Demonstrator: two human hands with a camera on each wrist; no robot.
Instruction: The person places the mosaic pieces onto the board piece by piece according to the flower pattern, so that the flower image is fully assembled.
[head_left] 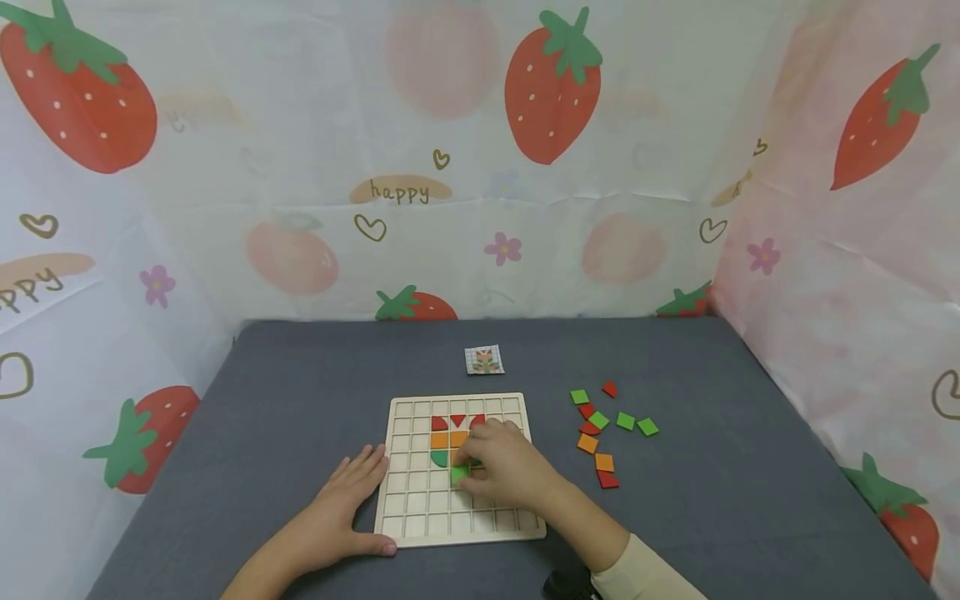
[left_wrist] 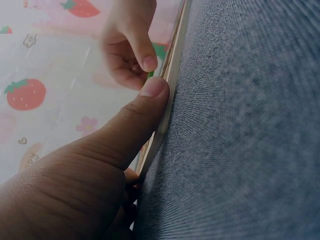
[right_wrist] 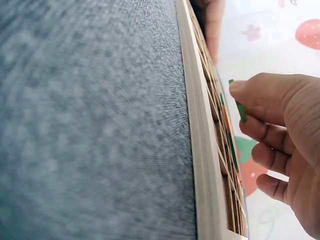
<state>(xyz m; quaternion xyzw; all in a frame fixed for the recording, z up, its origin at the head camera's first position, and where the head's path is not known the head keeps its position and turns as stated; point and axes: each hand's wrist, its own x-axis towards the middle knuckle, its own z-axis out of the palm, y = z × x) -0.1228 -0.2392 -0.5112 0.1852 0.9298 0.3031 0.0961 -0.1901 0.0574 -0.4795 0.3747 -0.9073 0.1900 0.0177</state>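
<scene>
A wooden grid board (head_left: 416,504) lies on the grey table. My left hand (head_left: 337,504) rests at its left side, fingers spread along the edge and the thumb touching the near left corner. Over the middle of the board, my right hand (head_left: 513,471) pinches a green square tile (head_left: 460,475) between thumb and forefinger. The right wrist view shows this green tile (right_wrist: 241,107) tilted and raised above the grid. Red pieces (head_left: 457,420), orange squares (head_left: 439,440) and a dark green rounded piece (head_left: 439,457) sit in the cells; my right hand hides part of the pattern.
Right of the board lie loose tiles: several green squares (head_left: 626,421), orange squares (head_left: 604,462) and red pieces (head_left: 608,480). A small pattern card (head_left: 484,360) lies behind the board. Something black (head_left: 567,585) shows at the near edge. Strawberry-printed cloth (head_left: 465,250) surrounds the table.
</scene>
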